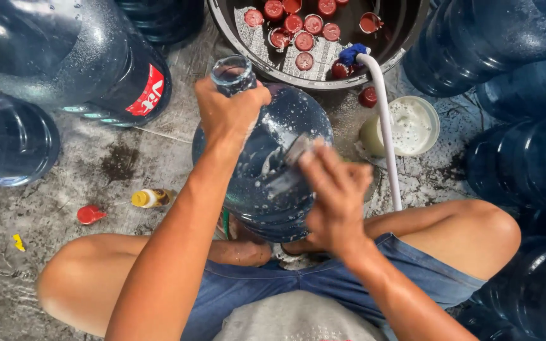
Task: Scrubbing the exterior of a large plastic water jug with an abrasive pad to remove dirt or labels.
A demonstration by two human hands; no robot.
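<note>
One big blue translucent water jug point(266, 170) sits between the person's knees on the wet concrete floor point(96, 164), tilted, neck pointing away from the body, surface wet with soap foam. Left hand point(229, 110) grips the jug's neck just below the open mouth, fingers wrapped tight around it. Right hand point(336, 196) presses on the jug's shoulder, fingers close together and bent over something pale; blurred, can't tell what it is.

Labels: jug at top left point(77, 57) is lying on its side and has a red label with white print on the end nearest the held jug. More blue jugs ring the spot on both sides.

Black round tub point(314, 38) at top holds many red round caps point(298, 31). White hose point(383, 120) with blue fitting hangs over the tub's rim. Small white bucket point(412, 126) of foamy liquid just right of hose. On the floor, left: small bottle with yellow cap point(151, 197), loose red cap point(90, 214), yellow scrap point(18, 242).
</note>
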